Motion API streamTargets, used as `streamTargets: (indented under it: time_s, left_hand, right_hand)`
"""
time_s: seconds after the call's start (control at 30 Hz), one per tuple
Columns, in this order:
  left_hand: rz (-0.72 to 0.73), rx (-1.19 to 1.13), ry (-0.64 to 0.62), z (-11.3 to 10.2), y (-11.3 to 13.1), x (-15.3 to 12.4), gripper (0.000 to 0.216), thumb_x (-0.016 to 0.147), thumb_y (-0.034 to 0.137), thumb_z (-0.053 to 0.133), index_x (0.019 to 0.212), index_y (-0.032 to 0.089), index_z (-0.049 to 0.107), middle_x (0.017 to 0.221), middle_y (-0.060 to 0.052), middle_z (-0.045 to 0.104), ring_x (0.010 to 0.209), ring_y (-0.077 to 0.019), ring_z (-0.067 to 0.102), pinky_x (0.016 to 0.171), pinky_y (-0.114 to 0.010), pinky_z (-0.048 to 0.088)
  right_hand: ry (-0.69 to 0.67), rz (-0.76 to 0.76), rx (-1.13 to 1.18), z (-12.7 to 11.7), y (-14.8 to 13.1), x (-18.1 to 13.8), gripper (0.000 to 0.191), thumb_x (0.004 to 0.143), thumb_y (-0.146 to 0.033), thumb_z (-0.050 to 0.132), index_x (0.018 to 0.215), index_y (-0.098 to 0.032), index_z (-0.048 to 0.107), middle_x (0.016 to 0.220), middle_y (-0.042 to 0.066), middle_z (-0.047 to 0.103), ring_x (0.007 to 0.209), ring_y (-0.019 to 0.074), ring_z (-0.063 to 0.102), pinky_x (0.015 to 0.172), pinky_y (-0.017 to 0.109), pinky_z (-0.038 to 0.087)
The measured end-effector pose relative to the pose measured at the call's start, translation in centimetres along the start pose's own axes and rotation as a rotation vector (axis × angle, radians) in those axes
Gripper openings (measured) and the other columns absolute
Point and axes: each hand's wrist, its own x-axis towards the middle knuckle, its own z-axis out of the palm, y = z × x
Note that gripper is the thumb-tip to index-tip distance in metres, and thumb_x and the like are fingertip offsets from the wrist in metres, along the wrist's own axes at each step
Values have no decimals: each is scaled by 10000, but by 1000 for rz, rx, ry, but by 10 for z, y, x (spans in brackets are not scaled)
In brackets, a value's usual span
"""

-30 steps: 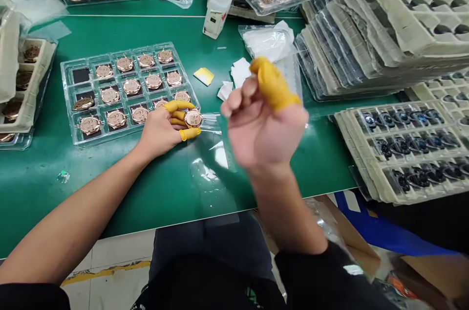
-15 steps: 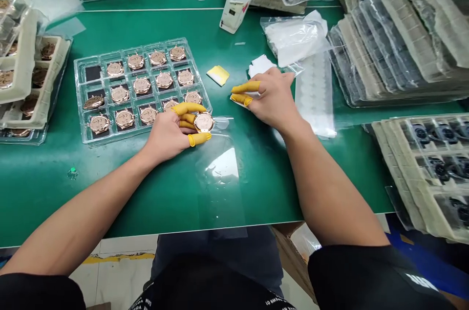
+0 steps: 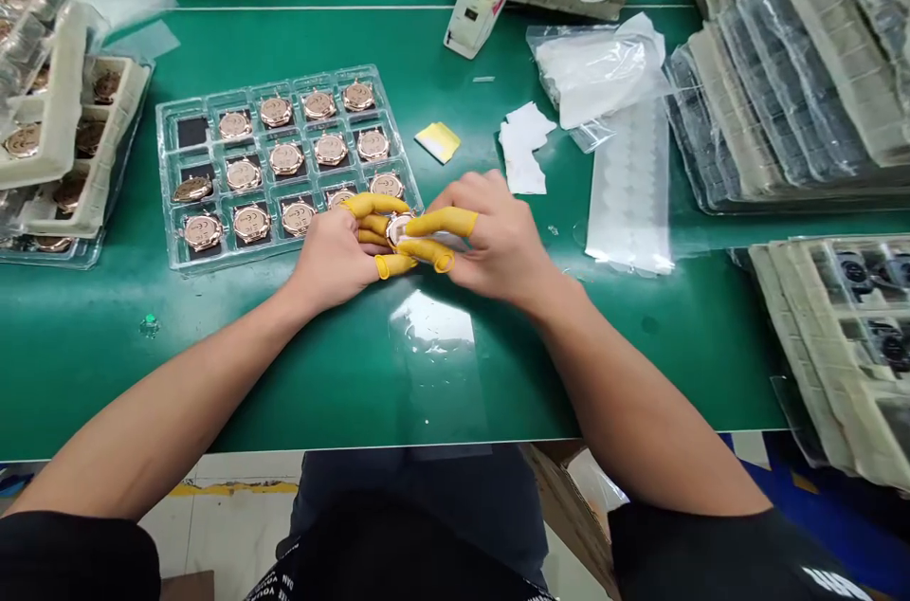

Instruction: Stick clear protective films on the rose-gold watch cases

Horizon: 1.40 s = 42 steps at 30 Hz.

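Observation:
A rose-gold watch case (image 3: 395,225) is gripped by my left hand (image 3: 337,250), whose yellow finger cots wrap its left side. My right hand (image 3: 490,236), also in yellow finger cots, presses a small white wipe (image 3: 403,232) against the face of the case. Most of the wipe is covered by the fingers. Just left of and behind my hands lies a clear plastic tray (image 3: 165,141) with similar watch cases in its compartments. The case in its left column, middle row, sits tilted. Torn white paper (image 3: 522,155) lies beyond my right hand.
A yellow-and-white pad (image 3: 438,142) lies between tray and paper. Behind stand a white bottle (image 3: 478,4) and a bag of white wipes (image 3: 590,75). Stacked trays (image 3: 782,99) rise at the right, more trays (image 3: 43,155) at the left. Clear film (image 3: 441,364) lies near the front edge.
My right hand has moved left and nearer, from the torn paper to the watch case, bringing the white wipe onto it. My left hand still holds the case. The view has shifted slightly.

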Motion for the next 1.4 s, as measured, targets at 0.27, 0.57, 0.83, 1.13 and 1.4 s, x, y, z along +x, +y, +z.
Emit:
streamTargets:
  time_s: [0.27,0.57,0.83,1.13,1.4]
  left_hand:
    - [-12,9,45,2,1,-1,635,561,149,945,1144,153,695,907,-5,793,804,-142,790,783,-240,675]
    - [-26,25,40,2,0,-1,663,575,212,975,1173,160,692,929,-22,803,830,-166,801,809,-277,696]
    - [-28,1,58,3,0,-2,655,571,175,950,1178,160,705,933,-17,805,842,-163,800,814,-269,687]
    - [128,161,66,0,-3,-6,549,662,219,905,1188,198,749,1039,-20,808,936,-159,792,911,-287,684]
    - [277,341,31,0,-4,-11,498,713,232,882,1201,221,781,1149,-21,807,943,-178,777,973,-330,672]
  right_hand:
    - [1,17,77,3,3,-1,151,1013,-386,671,994,-245,721,882,44,688,796,208,592,726,383,411]
    - [55,163,143,5,-4,-1,154,984,-389,675,943,-256,740,880,53,715,762,202,635,649,356,461]
    - [115,122,218,13,-10,1,84,972,-336,719,956,-259,747,871,39,715,760,189,653,637,333,468]
    - [45,381,-12,-32,31,-9,348,935,-556,752,1193,-322,758,1217,119,739,1169,367,607,1049,636,449]
    - [-120,526,371,-26,27,-13,343,821,-457,836,1108,-274,791,873,33,760,894,254,708,872,479,580]
